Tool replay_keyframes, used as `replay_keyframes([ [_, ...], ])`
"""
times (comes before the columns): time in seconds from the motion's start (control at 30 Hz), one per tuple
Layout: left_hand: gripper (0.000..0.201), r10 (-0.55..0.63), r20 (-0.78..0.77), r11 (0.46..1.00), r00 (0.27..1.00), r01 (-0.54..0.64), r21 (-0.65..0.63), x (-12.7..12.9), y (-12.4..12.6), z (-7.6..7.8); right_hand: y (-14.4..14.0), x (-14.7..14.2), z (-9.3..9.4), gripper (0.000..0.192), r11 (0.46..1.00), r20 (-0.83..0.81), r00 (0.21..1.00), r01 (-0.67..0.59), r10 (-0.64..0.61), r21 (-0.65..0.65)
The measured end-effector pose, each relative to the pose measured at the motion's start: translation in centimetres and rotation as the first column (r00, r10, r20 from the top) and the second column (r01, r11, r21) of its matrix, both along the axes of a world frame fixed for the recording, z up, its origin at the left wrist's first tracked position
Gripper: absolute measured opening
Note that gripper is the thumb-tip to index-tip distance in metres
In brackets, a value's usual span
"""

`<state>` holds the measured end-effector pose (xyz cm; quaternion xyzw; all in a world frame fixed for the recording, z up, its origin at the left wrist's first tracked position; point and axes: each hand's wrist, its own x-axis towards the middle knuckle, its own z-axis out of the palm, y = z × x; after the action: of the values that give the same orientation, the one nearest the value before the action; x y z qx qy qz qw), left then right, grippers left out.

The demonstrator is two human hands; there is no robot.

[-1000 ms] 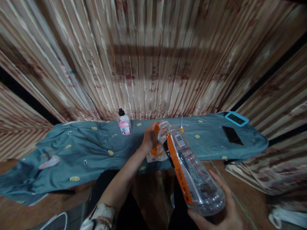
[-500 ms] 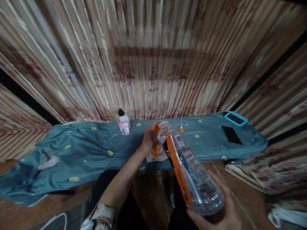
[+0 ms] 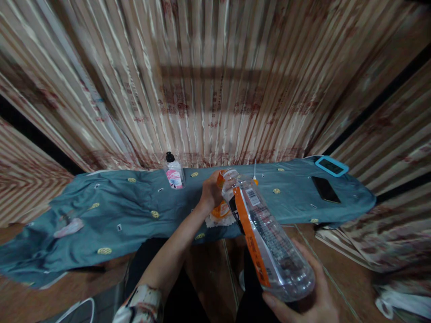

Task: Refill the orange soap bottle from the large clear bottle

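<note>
My right hand (image 3: 311, 294) is wrapped round the base of a large clear plastic bottle (image 3: 274, 242) with an orange, black and silver label. That bottle is tilted, its mouth up and away from me, close to my left hand (image 3: 212, 190). My left hand is closed round the upper part of an orange bottle (image 3: 220, 210), partly hidden behind the clear bottle and my fingers. Under the orange bottle lies a white, scallop-edged mat (image 3: 215, 222). I cannot tell whether the two bottles touch.
A blue-green patterned cloth (image 3: 134, 211) covers the narrow table. On it are a black-capped bottle with a pink label (image 3: 175, 175), an orange-and-white pump top with a tube (image 3: 255, 179), a phone (image 3: 325, 189), a blue-framed clock (image 3: 332, 167) and a pinkish-white item (image 3: 69, 227). Curtains (image 3: 215, 89) hang behind.
</note>
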<state>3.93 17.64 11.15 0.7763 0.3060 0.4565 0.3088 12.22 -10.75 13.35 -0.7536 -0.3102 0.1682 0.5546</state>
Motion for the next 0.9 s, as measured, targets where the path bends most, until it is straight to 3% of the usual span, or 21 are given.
replay_keyframes([
  [0.33,0.021,0.048,-0.026,0.997,0.999,-0.047,0.058,-0.1,0.1,-0.1,0.0,0.2,0.1,0.081,0.999,-0.077,0.997,-0.030,0.032,0.028],
  [0.6,0.022,0.051,0.014,0.998,0.999,-0.052,0.047,0.2,0.3,-0.6,-0.2,0.7,-1.0,0.098,0.993,-0.231,0.970,-0.059,0.081,0.098],
  [0.83,0.021,0.039,0.015,0.999,0.999,-0.039,0.037,0.2,0.3,-0.5,-0.9,3.0,-3.0,0.106,0.987,-0.148,0.977,-0.148,0.156,0.063],
  [0.9,0.019,0.024,0.019,0.998,1.000,-0.024,0.052,0.1,0.3,-0.6,-1.1,3.7,-3.5,0.106,0.972,-0.116,0.965,-0.232,0.234,0.032],
])
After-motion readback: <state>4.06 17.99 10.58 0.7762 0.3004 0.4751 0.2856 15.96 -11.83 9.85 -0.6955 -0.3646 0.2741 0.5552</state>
